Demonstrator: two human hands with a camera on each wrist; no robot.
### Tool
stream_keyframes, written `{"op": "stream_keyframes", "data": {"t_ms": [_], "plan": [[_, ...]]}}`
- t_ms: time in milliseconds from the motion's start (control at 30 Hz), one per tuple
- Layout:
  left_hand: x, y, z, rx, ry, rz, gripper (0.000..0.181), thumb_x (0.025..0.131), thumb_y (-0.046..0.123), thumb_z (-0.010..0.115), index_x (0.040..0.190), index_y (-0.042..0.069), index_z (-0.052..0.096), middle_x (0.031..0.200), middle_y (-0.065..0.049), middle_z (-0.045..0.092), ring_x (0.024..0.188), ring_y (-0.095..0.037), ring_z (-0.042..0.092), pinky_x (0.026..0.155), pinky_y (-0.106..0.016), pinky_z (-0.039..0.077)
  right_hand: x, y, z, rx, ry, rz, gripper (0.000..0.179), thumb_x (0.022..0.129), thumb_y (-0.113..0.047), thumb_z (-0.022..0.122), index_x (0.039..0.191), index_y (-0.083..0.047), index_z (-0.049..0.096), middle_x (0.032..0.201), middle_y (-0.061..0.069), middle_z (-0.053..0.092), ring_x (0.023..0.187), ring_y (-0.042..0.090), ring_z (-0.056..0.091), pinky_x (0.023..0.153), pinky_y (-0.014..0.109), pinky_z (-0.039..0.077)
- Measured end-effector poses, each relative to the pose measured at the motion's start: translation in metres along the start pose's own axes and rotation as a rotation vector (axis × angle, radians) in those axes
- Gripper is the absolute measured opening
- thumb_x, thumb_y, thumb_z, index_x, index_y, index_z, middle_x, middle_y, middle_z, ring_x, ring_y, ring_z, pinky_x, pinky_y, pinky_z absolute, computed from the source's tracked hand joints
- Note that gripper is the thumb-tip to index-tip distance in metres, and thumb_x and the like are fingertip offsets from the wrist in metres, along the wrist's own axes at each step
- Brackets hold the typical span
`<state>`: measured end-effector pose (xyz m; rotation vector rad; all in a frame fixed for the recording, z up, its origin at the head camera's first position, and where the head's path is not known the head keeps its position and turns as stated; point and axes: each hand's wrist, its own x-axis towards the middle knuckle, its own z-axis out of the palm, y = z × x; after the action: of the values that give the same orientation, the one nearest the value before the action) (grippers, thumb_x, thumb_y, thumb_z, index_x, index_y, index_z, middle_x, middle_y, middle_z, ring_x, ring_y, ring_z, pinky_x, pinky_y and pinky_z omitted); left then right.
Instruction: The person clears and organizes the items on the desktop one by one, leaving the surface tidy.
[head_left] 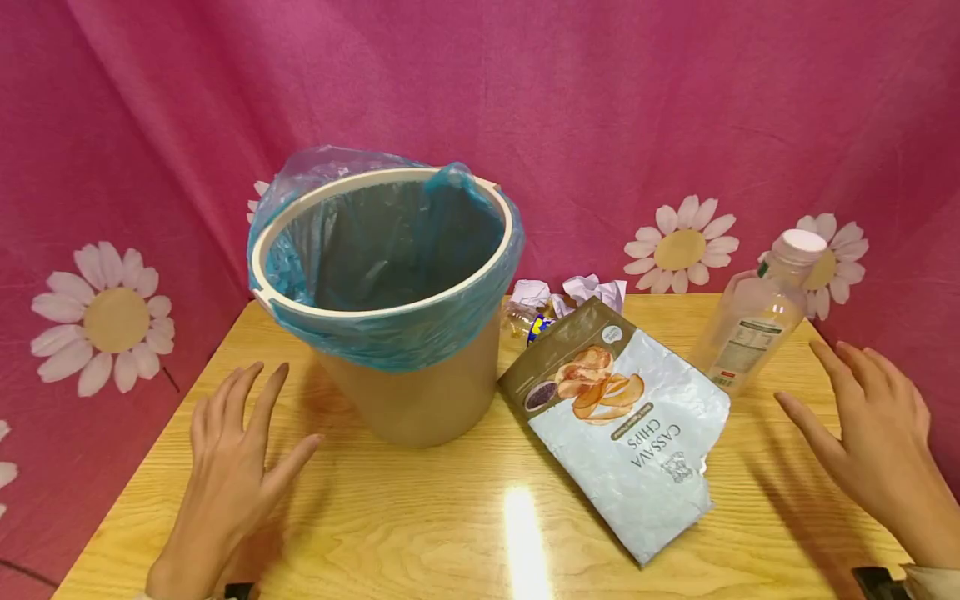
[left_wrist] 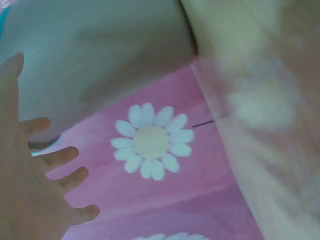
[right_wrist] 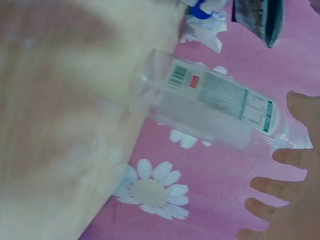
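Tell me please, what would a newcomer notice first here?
The bin with its blue liner stands out first, left of centre on the wooden table. Beside it, to the right, is the torn Cassava Chips packet; farther right stands a clear capped bottle. Behind hangs a pink flowered cloth.

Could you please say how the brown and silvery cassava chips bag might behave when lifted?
The brown and silvery cassava chips bag is probably light, as it looks flat. It would likely flop, being thin and wrinkled. Its ragged edge might rip further if pulled.
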<state>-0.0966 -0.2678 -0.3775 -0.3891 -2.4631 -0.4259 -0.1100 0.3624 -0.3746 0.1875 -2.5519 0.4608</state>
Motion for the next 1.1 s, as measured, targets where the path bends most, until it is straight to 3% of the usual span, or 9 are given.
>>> {"op": "stream_keyframes", "data": {"t_ms": [100, 233, 333, 433, 500, 600, 767, 900, 1100], "plan": [[0.005, 0.008, -0.005, -0.013, 0.033, 0.044, 0.08, 0.094, 0.071, 0.038, 0.152, 0.015, 0.039, 0.149, -0.023, 0.037, 0.136, -0.046, 0.03, 0.106, -0.068, 0.017, 0.01, -0.003, -0.003, 0.041, 0.021, 0.004, 0.067, 0.099, -0.037, 0.058, 0.151, -0.002, 0.035, 0.145, 0.036, 0.035, 0.14, 0.056, 0.021, 0.108, 0.073, 0.004], [0.014, 0.021, -0.011, -0.027, 0.067, 0.09, 0.076, 0.096, 0.067, 0.04, 0.149, 0.012, 0.043, 0.147, -0.022, 0.04, 0.133, -0.045, 0.035, 0.104, -0.065, 0.021, 0.021, -0.004, -0.009, 0.099, 0.027, 0.026, 0.063, 0.1, -0.03, 0.058, 0.151, -0.001, 0.036, 0.148, 0.035, 0.035, 0.139, 0.058, 0.021, 0.11, 0.071, 0.0], [0.019, 0.031, -0.017, -0.043, 0.135, 0.127, 0.072, 0.098, 0.063, 0.043, 0.145, 0.009, 0.048, 0.143, -0.022, 0.045, 0.129, -0.044, 0.04, 0.1, -0.063, 0.027, 0.029, -0.005, -0.009, 0.154, 0.002, 0.043, 0.065, 0.098, -0.025, 0.059, 0.152, 0.0, 0.033, 0.15, 0.035, 0.032, 0.14, 0.059, 0.02, 0.111, 0.071, 0.0], [0.025, 0.041, -0.024, -0.063, 0.206, 0.17, 0.067, 0.099, 0.059, 0.045, 0.139, 0.005, 0.053, 0.138, -0.023, 0.049, 0.125, -0.045, 0.044, 0.096, -0.061, 0.031, 0.038, -0.005, -0.009, 0.205, -0.034, 0.066, 0.071, 0.098, -0.022, 0.06, 0.154, 0.002, 0.025, 0.151, 0.037, 0.029, 0.14, 0.059, 0.02, 0.11, 0.071, 0.004], [0.03, 0.049, -0.029, -0.072, 0.243, 0.204, 0.064, 0.1, 0.055, 0.047, 0.136, 0.003, 0.055, 0.136, -0.024, 0.051, 0.122, -0.045, 0.046, 0.095, -0.058, 0.032, 0.046, -0.005, -0.008, 0.222, -0.049, 0.09, 0.073, 0.098, -0.023, 0.06, 0.155, 0.002, 0.023, 0.151, 0.037, 0.03, 0.138, 0.059, 0.024, 0.106, 0.074, 0.015], [0.038, 0.06, -0.037, -0.085, 0.308, 0.26, 0.059, 0.1, 0.05, 0.049, 0.131, 0.0, 0.057, 0.131, -0.027, 0.053, 0.118, -0.046, 0.049, 0.096, -0.054, 0.033, 0.058, -0.004, -0.008, 0.245, -0.059, 0.123, 0.073, 0.098, -0.025, 0.06, 0.155, 0.002, 0.023, 0.149, 0.038, 0.032, 0.133, 0.06, 0.032, 0.104, 0.071, 0.022], [0.052, 0.076, -0.045, -0.113, 0.402, 0.327, 0.052, 0.1, 0.043, 0.053, 0.125, -0.003, 0.06, 0.128, -0.028, 0.056, 0.113, -0.047, 0.051, 0.098, -0.048, 0.035, 0.073, -0.001, -0.009, 0.278, -0.054, 0.175, 0.073, 0.098, -0.028, 0.06, 0.156, -0.004, 0.023, 0.148, 0.038, 0.035, 0.128, 0.062, 0.037, 0.102, 0.073, 0.024], [0.064, 0.083, -0.048, -0.125, 0.446, 0.358, 0.05, 0.1, 0.039, 0.055, 0.124, -0.004, 0.061, 0.129, -0.027, 0.055, 0.114, -0.048, 0.051, 0.096, -0.049, 0.036, 0.081, 0.001, -0.009, 0.291, -0.051, 0.212, 0.075, 0.098, -0.031, 0.059, 0.159, -0.012, 0.019, 0.153, 0.03, 0.032, 0.136, 0.054, 0.033, 0.101, 0.074, 0.025], [0.078, 0.09, -0.052, -0.136, 0.458, 0.375, 0.049, 0.099, 0.039, 0.056, 0.125, -0.003, 0.06, 0.131, -0.027, 0.054, 0.118, -0.048, 0.05, 0.103, -0.049, 0.036, 0.094, -0.002, -0.004, 0.348, -0.029, 0.241, 0.072, 0.097, -0.034, 0.062, 0.158, -0.032, 0.024, 0.156, 0.019, 0.035, 0.143, 0.042, 0.032, 0.108, 0.069, 0.023]]}}
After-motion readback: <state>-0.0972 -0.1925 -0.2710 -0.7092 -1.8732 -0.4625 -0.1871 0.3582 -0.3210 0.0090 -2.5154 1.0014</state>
